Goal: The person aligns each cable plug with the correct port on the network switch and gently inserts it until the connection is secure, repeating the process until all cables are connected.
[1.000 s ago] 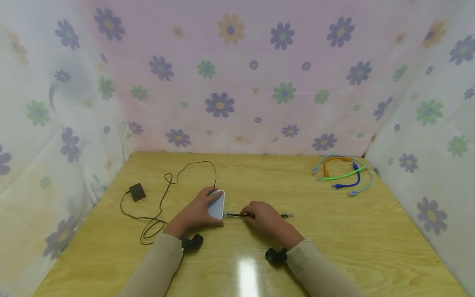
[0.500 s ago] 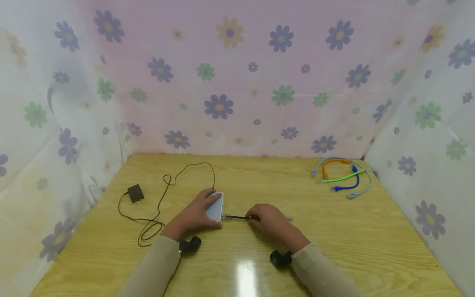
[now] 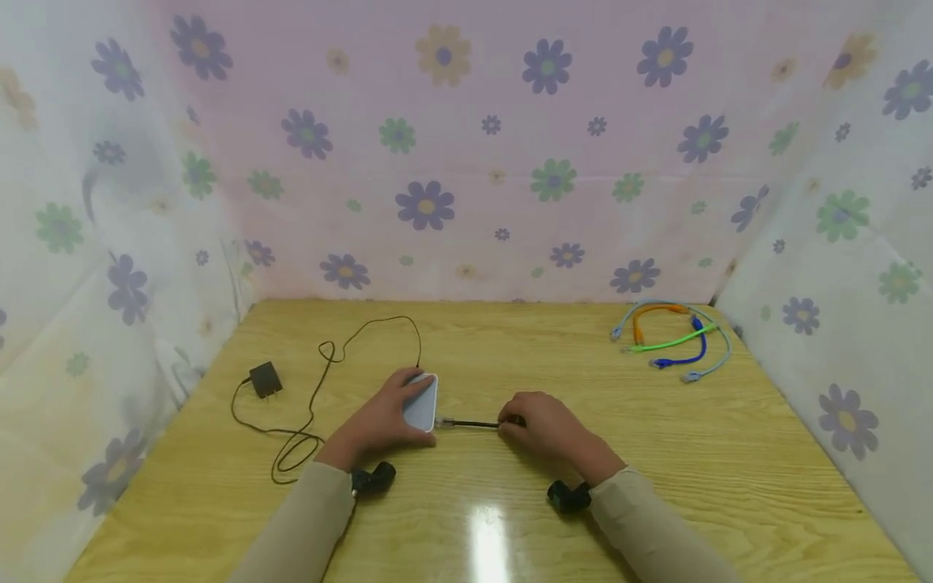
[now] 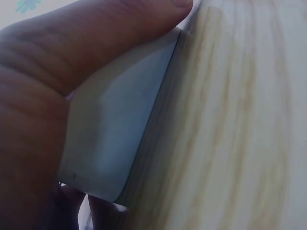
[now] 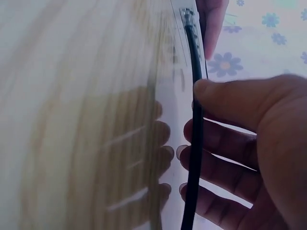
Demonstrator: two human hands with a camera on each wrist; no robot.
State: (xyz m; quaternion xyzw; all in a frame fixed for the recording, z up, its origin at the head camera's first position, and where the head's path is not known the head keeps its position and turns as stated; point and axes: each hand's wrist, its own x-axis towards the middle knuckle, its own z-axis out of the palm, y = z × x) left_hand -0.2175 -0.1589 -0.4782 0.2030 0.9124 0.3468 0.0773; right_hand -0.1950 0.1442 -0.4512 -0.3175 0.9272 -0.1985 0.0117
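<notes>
My left hand [image 3: 386, 417] grips a small white box [image 3: 420, 405] by its far and near edges, thumb on the near side. In the left wrist view the box's pale side wall [image 4: 120, 115] stands against the wood. A short black network cable [image 3: 474, 424] runs straight out from the box's right side, its clear plug [image 3: 445, 423] right at that side. My right hand [image 3: 543, 425] pinches the cable farther along; its other end is hidden behind the hand. In the right wrist view the thumb and fingertips close on the black cable [image 5: 194, 153].
A black power adapter [image 3: 266, 380] lies on the left, its thin cord [image 3: 315, 397] looping to the back of the box. At the back right lie several network cables: light blue [image 3: 729, 346], orange [image 3: 638, 322], green [image 3: 674, 345] and dark blue [image 3: 688, 361]. Floral curtains [image 3: 466, 202] surround the wooden table [image 3: 729, 486].
My right hand has slid rightward along the black cable, showing more of it beside the box. Its far plug, seen earlier, is now behind the hand. My left hand holds the box still.
</notes>
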